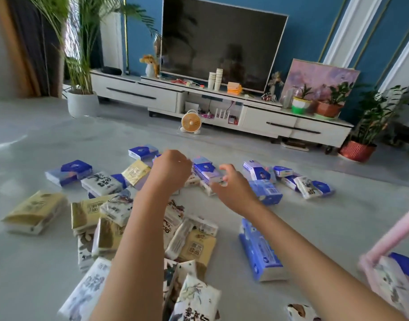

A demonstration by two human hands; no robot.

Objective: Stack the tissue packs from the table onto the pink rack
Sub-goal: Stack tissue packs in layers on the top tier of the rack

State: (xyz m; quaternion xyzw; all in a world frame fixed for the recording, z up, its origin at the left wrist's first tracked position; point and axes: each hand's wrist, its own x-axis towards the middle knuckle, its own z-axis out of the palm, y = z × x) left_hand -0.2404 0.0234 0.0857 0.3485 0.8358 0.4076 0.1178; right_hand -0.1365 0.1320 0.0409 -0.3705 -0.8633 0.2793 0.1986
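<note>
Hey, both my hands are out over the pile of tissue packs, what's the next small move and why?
Probably close both hands on the blue tissue pack between them: the left hand and right hand flank its ends, seemingly not gripping yet. Then it can go to the pink rack at right.

Both bare forearms stretched toward the far side. The left hand (170, 166) turned its back up, hiding its fingers; the right hand (232, 181) held its fingers (225, 168) loosely curled and spread.

Dark television (222, 46) above white cabinet (138, 93), orange fan (190, 122) below.
</note>
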